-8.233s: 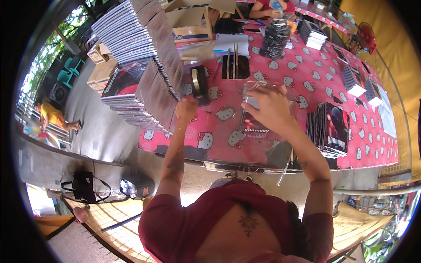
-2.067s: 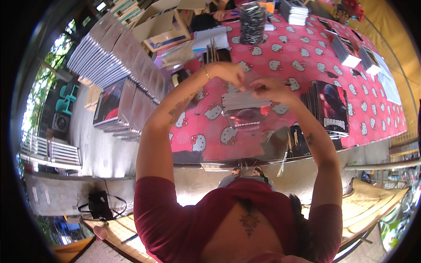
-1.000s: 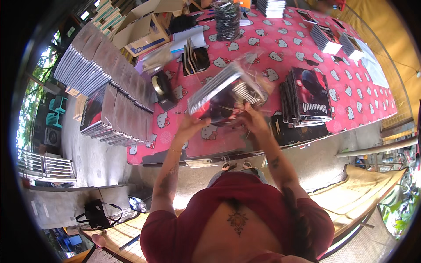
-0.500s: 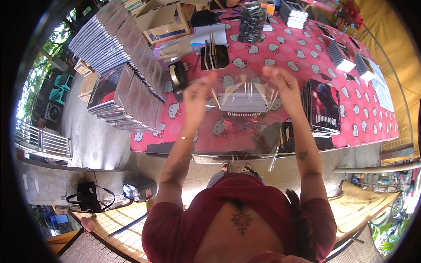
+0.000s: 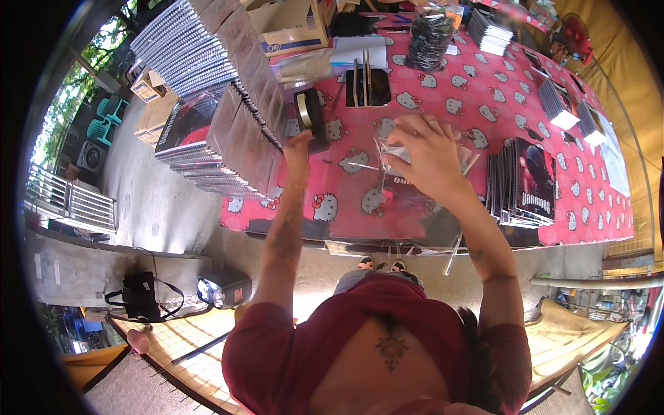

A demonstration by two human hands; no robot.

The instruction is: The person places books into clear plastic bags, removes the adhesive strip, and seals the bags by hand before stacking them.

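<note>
My right hand (image 5: 430, 153) lies over a small stack of cards or booklets in clear plastic wrap (image 5: 382, 149), thumb apart and fingers spread across its top. The hand hides most of the stack. Under it, a clear plastic sheet (image 5: 360, 200) extends toward the table's near edge. My left hand (image 5: 297, 153) is at the near end of a black tape dispenser (image 5: 317, 138) with a pale roll of tape (image 5: 303, 109). Its fingers look pressed together, but whatever is between them is too small to make out.
Tall stacks of spiral notebooks (image 5: 207, 149) rise at left; another notebook pile (image 5: 529, 183) stands right. Behind are a black holder with upright pieces (image 5: 377, 93), a cardboard box (image 5: 294, 31) and a dark plastic-wrapped bundle (image 5: 429, 41). Pink patterned cloth (image 5: 453, 86) covers the table.
Both hands were raised, holding the plastic up on either side of the stack. My right hand has come down over it, and my left has moved left to the tape dispenser.
</note>
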